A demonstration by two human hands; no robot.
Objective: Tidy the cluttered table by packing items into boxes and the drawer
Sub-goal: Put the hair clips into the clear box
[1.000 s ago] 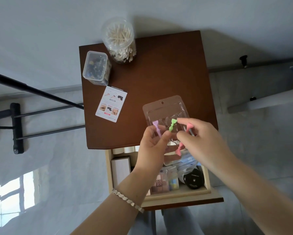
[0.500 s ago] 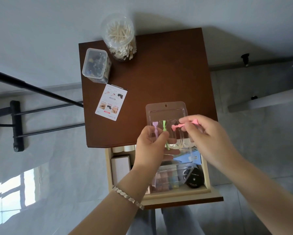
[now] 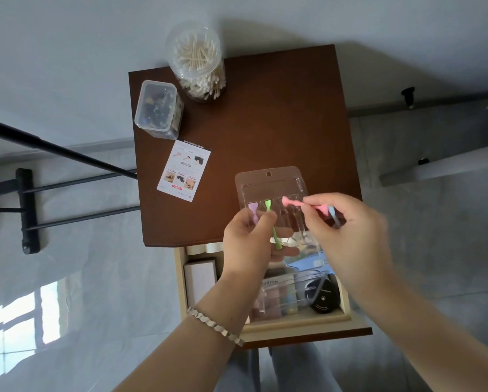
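Since half a second back, pink stick point(image 3: 290, 202) swung level, flared end now over the tray's empty slots; green stick point(image 3: 271, 222) seated in its slot. Left hand point(image 3: 249, 244) steadies clear blister tray point(image 3: 268, 183) above the tabletop point(image 3: 279, 123) edge and open drawer point(image 3: 293, 321), grip closed on tray, thumb over the green stick. Right hand point(image 3: 347, 230), grip pinched narrow on pink stick, blue stick point(image 3: 332, 215) tucked alongside. Slots run lengthwise, toward and away from the person; pink stick lies crosswise, so it likely needs a quarter turn. Purple stick point(image 3: 253, 213) already seated. Tray thin, glossy, flexible-looking; sticks matte, slim, flared at the ends.
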